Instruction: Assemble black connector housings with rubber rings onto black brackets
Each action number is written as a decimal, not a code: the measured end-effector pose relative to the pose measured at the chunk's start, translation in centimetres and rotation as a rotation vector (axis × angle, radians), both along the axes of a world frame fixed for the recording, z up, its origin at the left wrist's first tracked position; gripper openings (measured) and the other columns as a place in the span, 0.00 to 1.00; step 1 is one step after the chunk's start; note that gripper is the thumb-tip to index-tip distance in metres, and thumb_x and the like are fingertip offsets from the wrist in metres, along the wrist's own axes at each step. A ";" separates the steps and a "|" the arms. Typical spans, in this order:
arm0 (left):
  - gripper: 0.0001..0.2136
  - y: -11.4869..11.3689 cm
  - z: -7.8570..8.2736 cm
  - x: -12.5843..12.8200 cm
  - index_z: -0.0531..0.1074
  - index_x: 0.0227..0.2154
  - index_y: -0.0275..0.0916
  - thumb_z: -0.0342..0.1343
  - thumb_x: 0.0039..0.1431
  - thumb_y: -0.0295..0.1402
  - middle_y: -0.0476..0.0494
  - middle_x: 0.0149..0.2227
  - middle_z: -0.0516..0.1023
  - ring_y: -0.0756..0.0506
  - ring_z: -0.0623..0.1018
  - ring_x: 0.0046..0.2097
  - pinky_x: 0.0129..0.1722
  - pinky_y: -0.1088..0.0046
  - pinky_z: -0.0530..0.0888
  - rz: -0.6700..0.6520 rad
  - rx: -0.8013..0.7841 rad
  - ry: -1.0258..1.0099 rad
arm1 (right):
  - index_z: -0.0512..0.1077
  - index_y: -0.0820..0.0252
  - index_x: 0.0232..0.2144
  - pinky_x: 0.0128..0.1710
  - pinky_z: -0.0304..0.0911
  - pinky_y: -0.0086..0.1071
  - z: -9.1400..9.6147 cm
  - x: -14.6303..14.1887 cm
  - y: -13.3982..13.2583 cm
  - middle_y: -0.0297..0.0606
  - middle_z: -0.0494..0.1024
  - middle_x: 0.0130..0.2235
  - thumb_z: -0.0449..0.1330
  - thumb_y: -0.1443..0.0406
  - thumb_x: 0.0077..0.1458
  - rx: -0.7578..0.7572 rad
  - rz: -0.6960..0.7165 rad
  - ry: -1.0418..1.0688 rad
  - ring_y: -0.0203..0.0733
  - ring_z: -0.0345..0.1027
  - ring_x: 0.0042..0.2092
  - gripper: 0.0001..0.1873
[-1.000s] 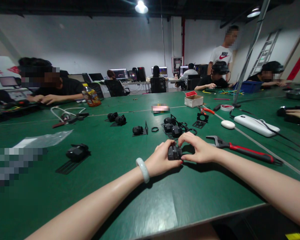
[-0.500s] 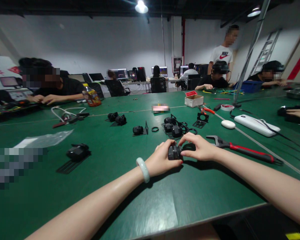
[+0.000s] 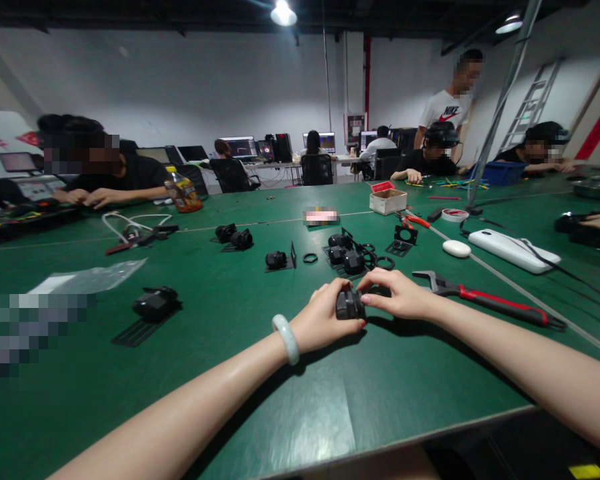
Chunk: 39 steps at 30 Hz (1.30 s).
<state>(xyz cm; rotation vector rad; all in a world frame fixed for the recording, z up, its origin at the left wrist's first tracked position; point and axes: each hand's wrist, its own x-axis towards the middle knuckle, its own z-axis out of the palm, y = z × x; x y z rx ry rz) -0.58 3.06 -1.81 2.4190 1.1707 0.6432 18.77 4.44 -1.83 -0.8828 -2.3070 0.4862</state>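
My left hand (image 3: 321,319), with a pale bangle on its wrist, is wrapped round a small black cylindrical part (image 3: 349,305) that rests on the green table (image 3: 240,373). My right hand (image 3: 400,295) pinches the right end of the same part with thumb and fingers. Just behind my hands lies a cluster of similar black parts and rings (image 3: 353,257).
A red-handled adjustable wrench (image 3: 485,300) lies right of my hands. More black parts (image 3: 155,303) and a plastic bag (image 3: 87,279) lie to the left. A white mouse (image 3: 456,248), white case (image 3: 513,250), tape roll (image 3: 454,215) and small box (image 3: 387,200) sit farther back. Other people work around the table.
My right hand's fingers have lowered and closed in against the end of the black part. My left hand has stayed put.
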 end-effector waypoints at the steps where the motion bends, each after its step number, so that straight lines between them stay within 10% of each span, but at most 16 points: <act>1: 0.24 0.0 0.0 0.0 0.59 0.42 0.40 0.56 0.41 0.40 0.46 0.36 0.66 0.44 0.67 0.38 0.37 0.68 0.65 0.001 -0.002 -0.001 | 0.68 0.60 0.34 0.38 0.57 0.31 0.0 0.0 0.0 0.37 0.73 0.35 0.54 0.62 0.49 0.002 -0.001 -0.003 0.37 0.63 0.38 0.10; 39: 0.24 0.1 0.0 -0.2 0.60 0.42 0.39 0.57 0.40 0.38 0.46 0.36 0.66 0.44 0.67 0.38 0.36 0.69 0.65 0.004 -0.002 -0.021 | 0.65 0.60 0.35 0.41 0.57 0.35 0.8 -0.1 -0.6 0.38 0.70 0.37 0.62 0.65 0.38 0.038 0.043 0.013 0.40 0.61 0.40 0.18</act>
